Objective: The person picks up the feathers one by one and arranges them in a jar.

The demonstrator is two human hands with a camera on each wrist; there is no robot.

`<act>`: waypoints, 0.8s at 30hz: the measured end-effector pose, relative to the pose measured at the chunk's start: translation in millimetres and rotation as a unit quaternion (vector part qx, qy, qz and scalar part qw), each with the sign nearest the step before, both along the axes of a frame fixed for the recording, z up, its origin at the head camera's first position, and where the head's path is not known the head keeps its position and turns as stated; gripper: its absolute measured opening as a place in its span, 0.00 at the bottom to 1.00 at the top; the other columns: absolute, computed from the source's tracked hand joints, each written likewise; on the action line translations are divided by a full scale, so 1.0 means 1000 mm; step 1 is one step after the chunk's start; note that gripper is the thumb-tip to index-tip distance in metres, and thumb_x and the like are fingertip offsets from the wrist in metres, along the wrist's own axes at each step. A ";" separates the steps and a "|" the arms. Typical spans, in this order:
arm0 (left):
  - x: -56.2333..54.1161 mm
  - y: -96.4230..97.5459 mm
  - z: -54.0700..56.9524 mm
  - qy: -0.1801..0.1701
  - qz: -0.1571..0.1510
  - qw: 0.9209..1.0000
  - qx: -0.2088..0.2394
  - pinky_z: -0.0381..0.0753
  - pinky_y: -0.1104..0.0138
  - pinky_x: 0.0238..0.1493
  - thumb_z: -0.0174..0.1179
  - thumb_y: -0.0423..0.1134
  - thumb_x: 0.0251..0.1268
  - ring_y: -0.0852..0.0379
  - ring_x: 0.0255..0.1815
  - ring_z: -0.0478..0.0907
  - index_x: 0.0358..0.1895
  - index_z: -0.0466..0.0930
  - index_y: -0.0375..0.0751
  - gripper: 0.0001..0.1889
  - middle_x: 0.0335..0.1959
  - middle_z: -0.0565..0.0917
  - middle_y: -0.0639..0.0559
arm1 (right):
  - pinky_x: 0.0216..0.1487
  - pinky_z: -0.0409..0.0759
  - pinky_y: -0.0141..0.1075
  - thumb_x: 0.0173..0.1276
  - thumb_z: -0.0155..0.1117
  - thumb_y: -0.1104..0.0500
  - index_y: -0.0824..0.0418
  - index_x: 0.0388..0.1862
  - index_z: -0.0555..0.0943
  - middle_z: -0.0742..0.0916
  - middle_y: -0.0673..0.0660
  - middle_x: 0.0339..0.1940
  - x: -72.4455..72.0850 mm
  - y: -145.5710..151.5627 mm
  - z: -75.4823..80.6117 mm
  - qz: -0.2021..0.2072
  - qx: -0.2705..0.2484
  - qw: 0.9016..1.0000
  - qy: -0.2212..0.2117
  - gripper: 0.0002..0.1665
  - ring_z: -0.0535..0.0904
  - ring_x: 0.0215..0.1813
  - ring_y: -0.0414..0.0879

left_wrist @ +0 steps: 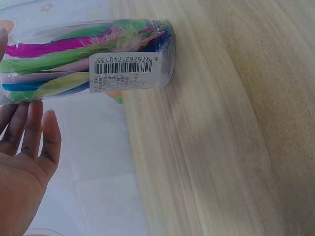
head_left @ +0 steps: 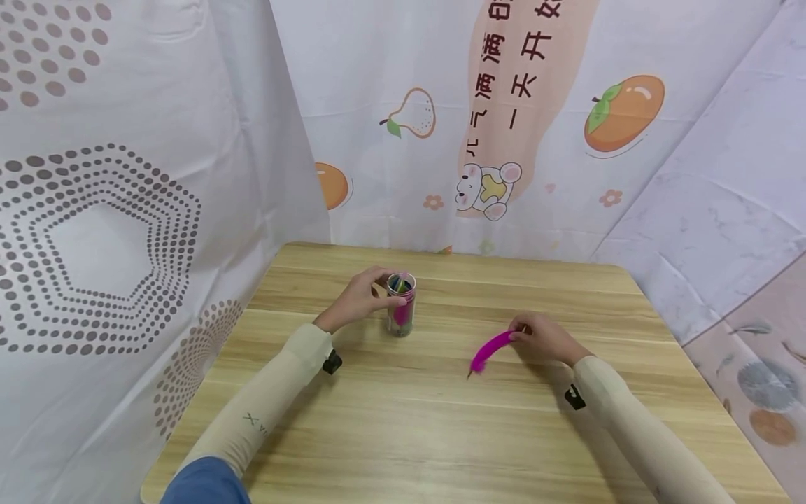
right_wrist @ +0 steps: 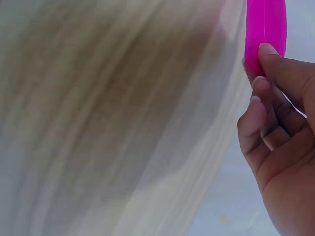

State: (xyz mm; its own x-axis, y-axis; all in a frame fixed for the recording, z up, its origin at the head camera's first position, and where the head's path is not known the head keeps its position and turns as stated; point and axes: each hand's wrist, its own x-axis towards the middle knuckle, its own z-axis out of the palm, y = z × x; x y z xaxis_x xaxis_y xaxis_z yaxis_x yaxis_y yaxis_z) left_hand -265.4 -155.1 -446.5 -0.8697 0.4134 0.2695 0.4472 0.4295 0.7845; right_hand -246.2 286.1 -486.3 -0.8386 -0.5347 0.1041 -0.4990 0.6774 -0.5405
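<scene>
A clear plastic jar [head_left: 406, 323] stands upright on the wooden table, its top uncovered. Green, pink, blue and yellow feathers [left_wrist: 54, 59] fill it, and a white barcode label [left_wrist: 125, 71] is stuck on its side. My left hand [head_left: 359, 301] holds the jar near its rim, thumb on the near side and fingers behind. To the right, my right hand [head_left: 544, 337] pinches a magenta feather [head_left: 490, 350] at one end between thumb and forefinger. The feather's bare quill points down and left, toward the table. In the right wrist view, the thumb lies flat over the feather [right_wrist: 266, 27].
The wooden table [head_left: 415, 420] reaches back to a printed curtain [head_left: 403, 182]. Another patterned curtain [head_left: 113, 252] hangs along the left side, and a marbled one [head_left: 724, 210] on the right. Both wrists wear small black devices.
</scene>
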 end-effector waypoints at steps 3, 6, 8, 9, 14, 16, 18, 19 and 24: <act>0.001 0.000 0.001 0.001 0.002 1.000 -0.002 0.81 0.61 0.45 0.75 0.54 0.60 0.56 0.50 0.77 0.62 0.81 0.50 0.28 0.50 0.81 0.56 | 0.32 0.75 0.32 0.70 0.71 0.63 0.60 0.36 0.88 0.86 0.46 0.29 -0.002 0.001 0.003 -0.001 -0.020 1.000 0.012 0.02 0.76 0.30 0.38; 0.000 0.000 0.001 0.001 0.002 1.000 -0.003 0.81 0.61 0.45 0.76 0.54 0.60 0.56 0.50 0.77 0.62 0.81 0.50 0.28 0.50 0.81 0.56 | 0.31 0.75 0.32 0.69 0.72 0.62 0.60 0.38 0.89 0.87 0.46 0.30 -0.003 0.002 0.006 -0.010 -0.031 0.999 0.025 0.02 0.76 0.30 0.38; 0.000 0.000 0.001 0.001 0.003 1.000 -0.002 0.82 0.61 0.44 0.76 0.55 0.59 0.56 0.50 0.77 0.61 0.82 0.51 0.28 0.50 0.82 0.57 | 0.31 0.75 0.32 0.69 0.73 0.62 0.59 0.39 0.89 0.87 0.46 0.30 -0.004 0.003 0.008 -0.020 -0.033 0.999 0.028 0.02 0.77 0.30 0.38; 0.000 0.000 0.000 0.002 0.003 1.000 -0.001 0.82 0.61 0.44 0.76 0.55 0.59 0.56 0.50 0.78 0.60 0.82 0.51 0.28 0.50 0.82 0.57 | 0.31 0.75 0.32 0.69 0.73 0.62 0.59 0.39 0.90 0.88 0.46 0.30 -0.004 0.003 0.008 -0.024 -0.033 0.999 0.026 0.02 0.77 0.30 0.38; -0.001 -0.001 0.000 0.002 0.003 1.000 0.001 0.82 0.61 0.44 0.76 0.55 0.58 0.56 0.50 0.78 0.61 0.82 0.51 0.28 0.49 0.82 0.57 | 0.29 0.74 0.33 0.71 0.72 0.60 0.59 0.39 0.89 0.88 0.54 0.31 -0.004 0.003 0.013 -0.039 -0.039 0.998 0.018 0.03 0.76 0.30 0.40; -0.001 -0.001 0.000 0.002 0.003 1.000 0.001 0.82 0.61 0.44 0.76 0.55 0.59 0.56 0.50 0.77 0.61 0.82 0.51 0.28 0.50 0.82 0.57 | 0.28 0.73 0.32 0.71 0.72 0.60 0.59 0.39 0.90 0.88 0.56 0.31 -0.003 0.002 0.015 -0.044 -0.047 0.998 0.015 0.04 0.76 0.29 0.40; -0.001 -0.001 0.000 0.003 0.004 1.000 0.001 0.82 0.61 0.44 0.76 0.54 0.59 0.56 0.50 0.78 0.62 0.81 0.51 0.29 0.50 0.82 0.57 | 0.27 0.72 0.32 0.71 0.71 0.59 0.58 0.39 0.90 0.88 0.57 0.31 -0.003 0.001 0.016 -0.046 -0.052 0.997 0.014 0.04 0.75 0.29 0.40; -0.001 -0.001 0.000 0.003 0.005 1.000 0.000 0.82 0.61 0.44 0.76 0.55 0.59 0.56 0.50 0.78 0.62 0.81 0.51 0.29 0.50 0.82 0.57 | 0.27 0.72 0.32 0.71 0.71 0.59 0.58 0.39 0.90 0.88 0.57 0.31 -0.003 0.001 0.017 -0.046 -0.056 0.997 0.014 0.04 0.75 0.28 0.40; -0.001 0.000 -0.001 0.003 0.006 1.000 0.001 0.82 0.61 0.45 0.76 0.56 0.58 0.56 0.50 0.78 0.61 0.82 0.51 0.29 0.50 0.82 0.57 | 0.28 0.73 0.33 0.73 0.70 0.57 0.57 0.41 0.90 0.88 0.56 0.32 -0.003 0.000 0.020 -0.042 -0.059 0.997 0.018 0.05 0.76 0.30 0.41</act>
State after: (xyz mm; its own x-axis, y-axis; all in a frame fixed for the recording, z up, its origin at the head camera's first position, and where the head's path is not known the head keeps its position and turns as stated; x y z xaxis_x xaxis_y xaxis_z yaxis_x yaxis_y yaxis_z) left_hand -266.1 -155.2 -447.2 -0.8735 0.4014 0.2756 0.4462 0.4331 0.7832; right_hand -249.2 286.1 -466.5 -0.8747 -0.4447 0.1927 -0.4634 0.6505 -0.6018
